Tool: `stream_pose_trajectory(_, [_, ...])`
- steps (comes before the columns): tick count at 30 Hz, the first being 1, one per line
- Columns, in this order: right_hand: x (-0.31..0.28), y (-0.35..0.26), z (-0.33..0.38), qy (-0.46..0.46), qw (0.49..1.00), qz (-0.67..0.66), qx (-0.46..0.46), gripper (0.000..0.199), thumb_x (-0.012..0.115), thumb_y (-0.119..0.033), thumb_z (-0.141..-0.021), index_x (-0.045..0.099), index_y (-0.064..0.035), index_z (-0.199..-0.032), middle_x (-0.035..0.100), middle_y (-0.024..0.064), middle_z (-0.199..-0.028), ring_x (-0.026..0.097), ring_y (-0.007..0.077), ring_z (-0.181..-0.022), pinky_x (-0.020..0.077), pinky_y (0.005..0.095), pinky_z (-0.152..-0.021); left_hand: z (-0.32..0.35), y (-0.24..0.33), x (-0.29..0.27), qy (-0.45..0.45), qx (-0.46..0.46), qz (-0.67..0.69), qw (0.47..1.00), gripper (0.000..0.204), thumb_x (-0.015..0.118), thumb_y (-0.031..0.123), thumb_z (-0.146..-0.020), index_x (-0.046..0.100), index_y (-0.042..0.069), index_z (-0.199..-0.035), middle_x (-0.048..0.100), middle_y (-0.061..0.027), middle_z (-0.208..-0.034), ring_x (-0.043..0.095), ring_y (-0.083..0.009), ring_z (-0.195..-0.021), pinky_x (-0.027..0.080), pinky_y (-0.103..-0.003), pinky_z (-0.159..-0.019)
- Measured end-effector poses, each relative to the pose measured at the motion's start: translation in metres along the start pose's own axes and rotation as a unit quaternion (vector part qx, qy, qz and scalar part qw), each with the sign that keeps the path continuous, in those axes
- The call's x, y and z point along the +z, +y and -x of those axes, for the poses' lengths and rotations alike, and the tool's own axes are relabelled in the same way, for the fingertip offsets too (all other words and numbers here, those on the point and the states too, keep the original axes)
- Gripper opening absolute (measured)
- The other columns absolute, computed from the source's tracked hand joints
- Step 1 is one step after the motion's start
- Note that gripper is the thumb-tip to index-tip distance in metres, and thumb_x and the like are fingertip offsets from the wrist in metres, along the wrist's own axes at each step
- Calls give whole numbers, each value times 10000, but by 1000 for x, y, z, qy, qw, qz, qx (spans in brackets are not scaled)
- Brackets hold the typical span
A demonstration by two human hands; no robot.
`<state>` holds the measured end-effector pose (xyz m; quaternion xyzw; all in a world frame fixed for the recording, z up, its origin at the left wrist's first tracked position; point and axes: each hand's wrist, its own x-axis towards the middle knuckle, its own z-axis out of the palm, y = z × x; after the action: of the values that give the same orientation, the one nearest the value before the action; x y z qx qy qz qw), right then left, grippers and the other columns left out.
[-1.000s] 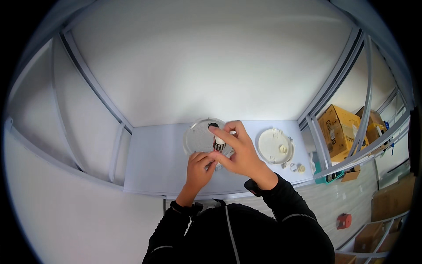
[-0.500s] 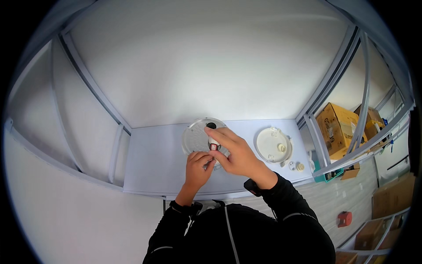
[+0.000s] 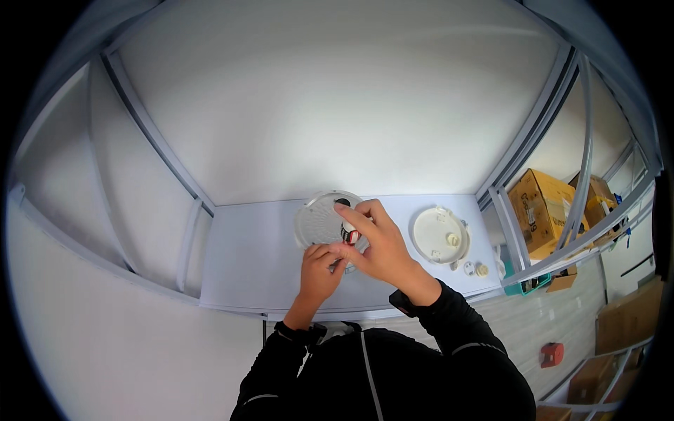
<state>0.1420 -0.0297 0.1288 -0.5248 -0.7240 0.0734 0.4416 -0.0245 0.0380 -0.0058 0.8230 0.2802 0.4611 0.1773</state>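
My right hand (image 3: 382, 249) is closed around a small white cylinder with a red and black label (image 3: 350, 233), its index finger stretched along it toward a round black piece (image 3: 342, 203). Whether that black piece is the cylinder's cap or a separate part, I cannot tell. My left hand (image 3: 321, 272) has its fingers pinched together just below, close to my right thumb; what they hold, if anything, is hidden. Under both hands lies a round, pale, dish-like housing (image 3: 316, 219) with a textured inner face.
On the right of the white table (image 3: 246, 256) sits a round white cover (image 3: 426, 242) with a small cream part (image 3: 453, 240) in it. Near its lower edge lie a white disc (image 3: 469, 267) and a cream ring-like piece (image 3: 481, 269). Metal posts flank the table; cardboard boxes (image 3: 539, 212) stand beyond the right posts.
The labelled cylinder has tilted and turned slightly in my right hand. My right thumb has come down closer to my left fingertips. The whole view has shifted a little.
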Motion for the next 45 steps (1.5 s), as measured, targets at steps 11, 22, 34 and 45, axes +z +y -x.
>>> stream_pose_trajectory(11, [0, -3, -1, 18, 1000, 13, -21, 670, 775, -53, -900, 536, -94, -1525, 629, 172, -1256, 658, 316, -1012, 568, 372, -867, -1, 3, -1, -5, -7, -10, 1000, 157, 841, 103, -782, 758, 54, -906, 741, -57, -1009, 655, -291, -984, 494, -422, -897])
stream_pose_trajectory(22, [0, -2, -1, 20, 999, -46, -4, 686, 858, -98, -846, 578, -71, -1472, 663, 157, -1146, 675, 303, -932, 573, 355, -784, -1, 4, -2, -5, -2, -21, 1000, 161, 838, 95, -789, 761, 56, -925, 739, -52, -1010, 658, -290, -978, 498, -416, -895])
stream_pose_trajectory(34, [-23, 19, 0, 169, 979, -55, -98, 730, 884, -40, -831, 511, -4, -1457, 637, 162, -1101, 678, 205, -923, 574, 308, -760, -3, 5, -9, -20, -21, 41, 999, 275, 851, 89, -771, 750, 45, -1023, 723, -75, -1112, 666, -304, -1010, 520, -423, -925])
stream_pose_trajectory(45, [-24, 38, 19, 212, 970, -101, -61, 659, 906, -103, -808, 595, -9, -1380, 680, 146, -1059, 672, 248, -902, 546, 337, -766, -13, -20, -38, 10, -146, -104, 984, 250, 842, 136, -767, 770, 61, -994, 681, -121, -1172, 631, -349, -1121, 516, -440, -968])
